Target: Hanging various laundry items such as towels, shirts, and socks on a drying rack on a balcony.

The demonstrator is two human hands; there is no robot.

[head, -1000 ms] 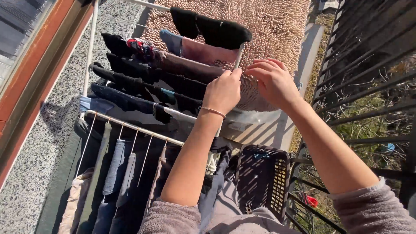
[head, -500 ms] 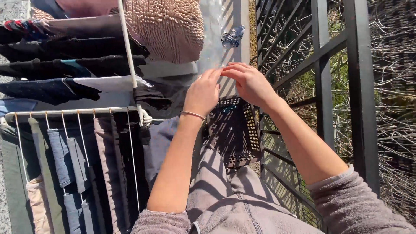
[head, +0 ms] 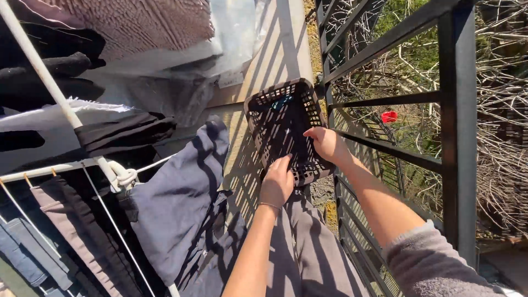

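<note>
Basket (head: 286, 129), dark plastic with a lattice wall, is sitting on the balcony floor (head: 258, 165) right against the black railing (head: 459, 126), and both your hands are reaching down to it. You're putting your right hand (head: 327, 144) on the near right rim, fingers curled over the edge and gripping it, thumb side toward the inside. Your left hand (head: 276, 183) is lying just below the near rim, fingers loosely extended and touching the lattice wall; can't tell if it's actually gripping anything. Basket is lying ahead of and between the two hands. Drying rack (head: 66, 118) is standing to your left, loaded with dark clothes, a blue-grey garment (head: 176, 203) hanging nearest your left arm. Red object (head: 389, 116) is lying beyond the railing.
</note>
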